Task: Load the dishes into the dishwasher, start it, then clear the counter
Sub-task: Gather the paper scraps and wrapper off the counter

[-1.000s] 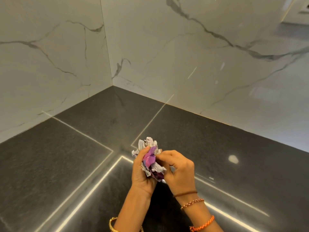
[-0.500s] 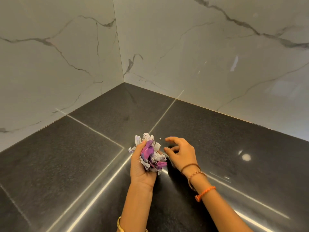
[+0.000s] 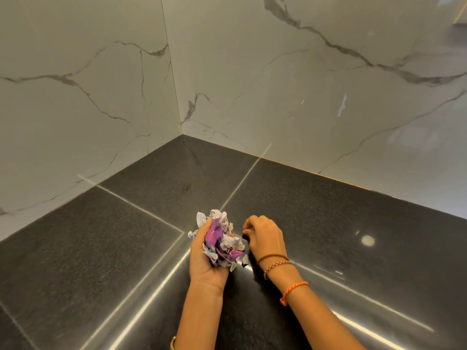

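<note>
A crumpled wad of white paper and purple wrapper [image 3: 221,239] lies in my left hand [image 3: 203,266], whose palm faces up and whose fingers curl around it just above the black counter [image 3: 101,248]. Right beside the wad, my right hand [image 3: 265,236] is palm down with its fingers curled. Its fingertips are pinched together against the counter top. A tiny scrap lay at that spot a moment ago and is now hidden under the fingertips. No dishes or dishwasher are in view.
The glossy black stone counter runs into a corner between two white marble walls [image 3: 75,97]. Pale joint lines and bright light reflections cross the counter. A round light spot [image 3: 367,240] shines to the right of my hands.
My right hand let go of the wad, reached out over the counter, then curled its fingers down where a tiny scrap lay. My left hand kept hold of the wad.
</note>
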